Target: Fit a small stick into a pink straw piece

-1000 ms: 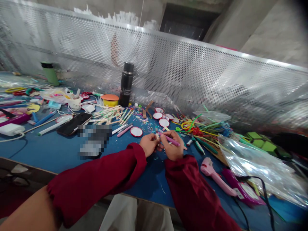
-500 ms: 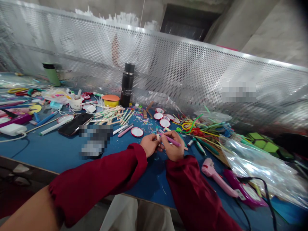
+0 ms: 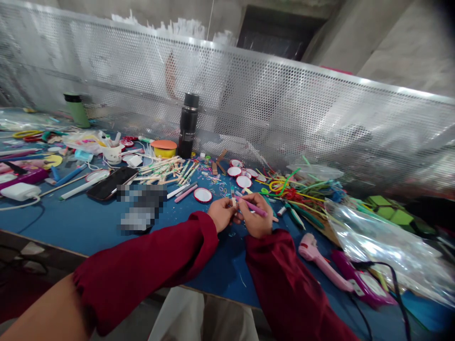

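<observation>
Above the blue table, my left hand [image 3: 221, 213] is closed on a small pale stick [image 3: 233, 195] with a teal part near its top. My right hand [image 3: 259, 218] meets it and is shut on a purple marker [image 3: 256, 208], whose near end slants down to the right. The marker's tip lies close to the stick; fingers hide whether they touch. A pale thin piece pokes out past the right hand. Just beyond my left hand sits a round white lid with a red rim [image 3: 202, 195]. Similar pale sticks with green marks [image 3: 163, 168] lie piled farther back.
A black bottle [image 3: 188, 125] stands near the perforated metal screen [image 3: 284, 104]. Two phones lie left, one a black phone [image 3: 112, 183]. On the right are tangled colored strips [image 3: 295, 187], a pink handled tool [image 3: 322, 260], a purple corded device [image 3: 362, 282] and clear plastic bags [image 3: 384, 251].
</observation>
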The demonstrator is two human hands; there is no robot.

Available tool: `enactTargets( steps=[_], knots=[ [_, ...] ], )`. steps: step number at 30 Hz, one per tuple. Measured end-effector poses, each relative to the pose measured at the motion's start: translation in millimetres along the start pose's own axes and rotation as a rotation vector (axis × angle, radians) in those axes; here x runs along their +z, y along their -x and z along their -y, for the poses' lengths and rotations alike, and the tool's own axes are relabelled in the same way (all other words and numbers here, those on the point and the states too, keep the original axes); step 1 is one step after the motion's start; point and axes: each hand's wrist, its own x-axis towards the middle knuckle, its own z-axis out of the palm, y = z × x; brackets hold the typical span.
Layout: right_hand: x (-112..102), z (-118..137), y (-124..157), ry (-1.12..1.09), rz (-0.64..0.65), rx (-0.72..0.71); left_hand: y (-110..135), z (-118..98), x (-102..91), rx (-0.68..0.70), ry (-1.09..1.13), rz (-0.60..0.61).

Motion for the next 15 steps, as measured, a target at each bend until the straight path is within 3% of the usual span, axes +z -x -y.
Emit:
enactTargets(
  steps=[15],
  knots=[
    [0.5,0.8,0.1,-0.006,-0.01,0.015,0.9,-0.8,0.6,0.004,0.011,-0.002]
  ],
)
